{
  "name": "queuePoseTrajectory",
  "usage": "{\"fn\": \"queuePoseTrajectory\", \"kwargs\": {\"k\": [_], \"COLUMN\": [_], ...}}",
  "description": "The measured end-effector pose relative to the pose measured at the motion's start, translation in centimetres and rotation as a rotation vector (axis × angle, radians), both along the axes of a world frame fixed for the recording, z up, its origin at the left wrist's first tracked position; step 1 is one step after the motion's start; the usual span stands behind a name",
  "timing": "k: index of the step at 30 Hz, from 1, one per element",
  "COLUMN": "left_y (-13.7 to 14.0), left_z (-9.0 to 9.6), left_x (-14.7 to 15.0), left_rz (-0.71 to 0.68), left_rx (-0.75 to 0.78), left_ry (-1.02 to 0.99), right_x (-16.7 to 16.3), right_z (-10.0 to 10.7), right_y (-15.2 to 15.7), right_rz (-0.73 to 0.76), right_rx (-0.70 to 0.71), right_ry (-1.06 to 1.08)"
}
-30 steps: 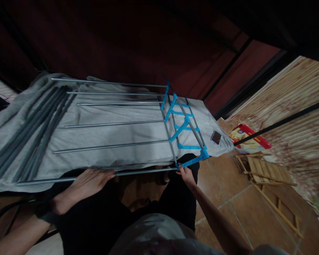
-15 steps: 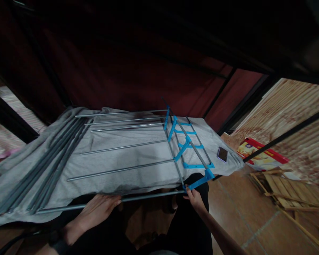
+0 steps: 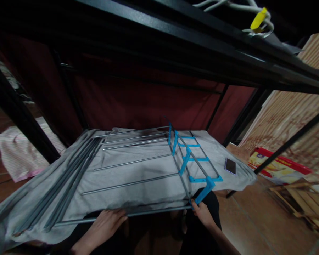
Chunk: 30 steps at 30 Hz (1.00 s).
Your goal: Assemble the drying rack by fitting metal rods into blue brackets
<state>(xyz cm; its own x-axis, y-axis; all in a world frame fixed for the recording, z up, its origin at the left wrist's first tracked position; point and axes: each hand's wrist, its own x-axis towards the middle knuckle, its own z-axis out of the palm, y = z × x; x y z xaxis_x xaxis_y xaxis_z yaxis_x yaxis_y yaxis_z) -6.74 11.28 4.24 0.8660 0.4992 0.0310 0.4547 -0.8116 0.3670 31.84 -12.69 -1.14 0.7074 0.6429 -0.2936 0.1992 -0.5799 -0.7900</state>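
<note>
A metal rack frame with blue plastic connectors [image 3: 185, 161] lies across the grey cloth, its thin metal rods reaching leftward. Along the near edge runs a longer metal tube [image 3: 159, 211]. My left hand [image 3: 110, 224] is closed over that tube near its middle, the fingertips partly hidden behind it. At the tube's right end, my right hand [image 3: 202, 213] pinches the corner where it meets the nearest blue connector [image 3: 205, 191]. Several loose grey tubes [image 3: 61, 180] lie in a bundle on the left of the cloth.
The grey cloth [image 3: 143, 177] covers a low surface under a black metal frame [image 3: 159, 30]. A phone [image 3: 230, 166] lies at its right end. Beyond it on the floor are a red-and-yellow box [image 3: 279, 166] and a folded wooden piece [image 3: 305, 203]. A striped cloth [image 3: 29, 148] hangs at left.
The view has tilted up and shifted left, so the rack appears lower and the black beam overhead shows. Both hands keep their holds on the tube and the corner connector.
</note>
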Motion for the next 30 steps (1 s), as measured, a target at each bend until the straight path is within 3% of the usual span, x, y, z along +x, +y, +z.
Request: {"fn": "queuePoseTrajectory", "kwargs": {"k": [8,12,22,30], "left_y": [0.1,0.4,0.8,1.1], "left_z": [1.0,1.2,-1.1,-2.8], "left_x": [2.2,3.3,2.7,2.5], "left_rz": [0.062,0.037,0.066,0.048], "left_rx": [0.027,0.072,0.103,0.093], "left_ry": [0.102,0.062,0.04,-0.007], "right_x": [2.2,1.6,-0.3,-0.2], "right_z": [-1.2,-1.8,-2.5,-1.0], "right_y": [0.8,1.1,1.5,1.3], "right_rz": [-0.073,-0.067,-0.026,0.059], "right_rx": [0.173,0.201,0.194,0.115], "right_ry": [0.047,0.095,0.159,0.081]}}
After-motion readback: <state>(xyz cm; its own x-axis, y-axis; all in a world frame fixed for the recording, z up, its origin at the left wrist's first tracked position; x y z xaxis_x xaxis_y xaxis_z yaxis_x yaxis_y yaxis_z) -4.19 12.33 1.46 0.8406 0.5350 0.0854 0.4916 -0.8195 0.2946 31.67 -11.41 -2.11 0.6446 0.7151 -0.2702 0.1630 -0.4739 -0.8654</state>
